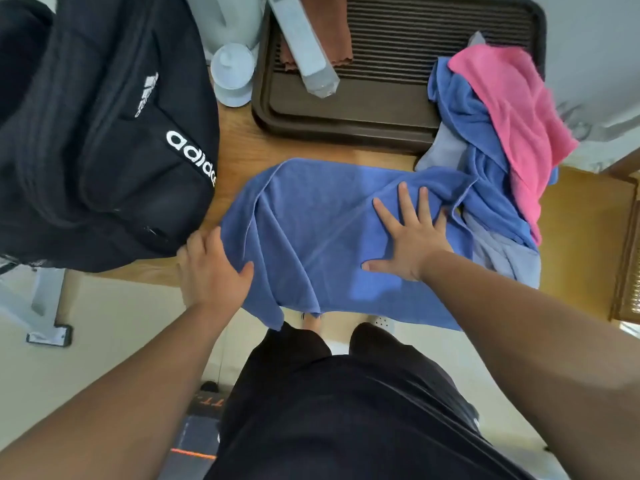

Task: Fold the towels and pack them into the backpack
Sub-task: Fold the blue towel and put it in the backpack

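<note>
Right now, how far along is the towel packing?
Early; no towel shows as packed. In hand: the blue towel lies spread out, left hand gripping its edge, right hand flat on it. Left: the unfolded towel pile, then loading the backpack.

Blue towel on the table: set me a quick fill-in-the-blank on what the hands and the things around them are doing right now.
1. The right hand lies flat on the ____ towel.
2. The left hand grips the towel's edge nearest the black ____.
3. The top cloth of the pile is ____.
Missing words: blue; backpack; pink.
</note>
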Tool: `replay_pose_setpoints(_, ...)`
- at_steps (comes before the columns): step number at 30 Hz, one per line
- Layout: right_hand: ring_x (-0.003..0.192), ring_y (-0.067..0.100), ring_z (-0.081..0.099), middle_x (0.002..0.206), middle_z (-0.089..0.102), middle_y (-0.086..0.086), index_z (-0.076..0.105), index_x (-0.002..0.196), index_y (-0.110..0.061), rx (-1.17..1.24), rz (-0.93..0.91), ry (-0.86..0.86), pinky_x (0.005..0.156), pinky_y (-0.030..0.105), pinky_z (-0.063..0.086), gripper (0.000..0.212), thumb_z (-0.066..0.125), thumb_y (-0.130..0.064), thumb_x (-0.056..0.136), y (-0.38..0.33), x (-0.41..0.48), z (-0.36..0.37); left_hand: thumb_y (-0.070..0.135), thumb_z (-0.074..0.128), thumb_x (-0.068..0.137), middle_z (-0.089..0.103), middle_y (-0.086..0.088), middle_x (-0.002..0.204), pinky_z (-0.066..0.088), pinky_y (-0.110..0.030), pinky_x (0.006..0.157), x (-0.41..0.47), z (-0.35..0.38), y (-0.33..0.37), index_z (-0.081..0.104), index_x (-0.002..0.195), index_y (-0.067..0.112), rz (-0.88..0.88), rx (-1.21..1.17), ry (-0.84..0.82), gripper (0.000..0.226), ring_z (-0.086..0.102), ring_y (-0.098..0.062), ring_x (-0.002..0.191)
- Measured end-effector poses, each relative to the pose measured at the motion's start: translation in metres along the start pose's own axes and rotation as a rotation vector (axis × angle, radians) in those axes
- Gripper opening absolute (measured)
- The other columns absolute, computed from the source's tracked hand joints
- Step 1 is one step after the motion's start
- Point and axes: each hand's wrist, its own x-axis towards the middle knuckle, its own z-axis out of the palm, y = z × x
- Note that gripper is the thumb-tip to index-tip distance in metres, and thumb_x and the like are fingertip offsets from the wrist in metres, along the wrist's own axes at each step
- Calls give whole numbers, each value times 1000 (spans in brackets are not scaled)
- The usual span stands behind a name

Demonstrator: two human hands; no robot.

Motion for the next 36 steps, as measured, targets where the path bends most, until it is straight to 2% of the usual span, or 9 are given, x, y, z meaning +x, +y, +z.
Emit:
replay_pose_setpoints(4, 148, 42, -28, 161, -35, 7, -23, 153, -44, -17, 44, 72, 117, 70, -1, 116, 31, -100, 67, -6, -11, 3, 27, 73, 86, 54, -14, 129, 47, -45, 90, 7, 4, -7, 57, 128, 13, -142, -84, -119, 46, 54, -37, 113)
replay_pose_setpoints(8, 151, 41, -20, 164, -25, 16, -19, 155, -37, 106, 296, 128, 118, 68, -4, 125, 38, -99, 64, -8, -18, 8, 15, 57, 96, 58, -15, 110, 39, -39, 71, 15, 0, -7, 66, 100, 11, -128, -43, -71, 11, 47, -28, 90)
replay_pose_setpoints(12, 153, 38, -13, 165, -17, 20, -17, 157, -31, 140, 359, 156, 120, 63, -5, 129, 46, -95, 65, 0, -24, 6, 19, 55, 97, 59, -16, 104, 40, -41, 69, 23, -3, -3, 59, 94, 8, -114, -92, -46, 11, 48, -31, 89)
replay_pose_setpoints(16, 152, 41, -15, 166, -20, 13, -8, 159, -35, 85, 193, 230, 121, 62, 0, 109, 45, -85, 78, -10, -27, 5, 45, 79, 80, 56, -10, 117, 49, -44, 81, 18, -6, 9, 53, 117, 11, -60, -14, -213, 57, 55, -32, 109)
replay_pose_setpoints(22, 151, 39, -22, 164, -29, 7, -10, 158, -40, 100, 28, -12, 121, 63, 2, 104, 50, -78, 83, -41, -26, 7, 20, 59, 96, 63, -10, 106, 42, -38, 73, 15, 0, 20, 58, 101, 13, 27, 10, -162, 9, 58, -31, 95)
replay_pose_setpoints(26, 153, 37, -15, 168, -14, 8, 9, 160, -35, 180, 14, 60, 122, 59, 3, 91, 51, -72, 87, -49, -27, -9, 28, 59, 98, 61, -5, 82, 36, -35, 62, 20, -12, 30, 51, 82, 17, 35, -163, -160, 21, 54, -26, 76)
replay_pose_setpoints(30, 153, 30, 9, 165, 17, 5, 30, 156, -30, 362, -128, 123, 121, 52, 21, 77, 55, -65, 91, -68, -30, -28, 23, 54, 98, 54, -4, 74, 36, -35, 56, 27, -30, 45, 48, 77, 13, 6, -322, -188, 24, 47, -23, 68)
replay_pose_setpoints(33, 146, 28, 26, 159, 32, 2, 38, 153, -28, 525, -198, 68, 117, 45, 32, 71, 58, -59, 92, -82, -30, -37, 21, 60, 95, 58, -3, 82, 44, -36, 64, 30, -36, 51, 50, 85, 14, 9, -348, -201, 16, 53, -22, 74)
replay_pose_setpoints(36, 151, 29, 17, 167, 16, -1, 31, 156, -34, 379, -240, -95, 119, 49, 28, 74, 55, -63, 92, -86, -30, -37, 25, 72, 88, 59, -6, 112, 48, -38, 76, 29, -28, 43, 55, 114, 15, -33, -220, -216, 33, 60, -29, 100)
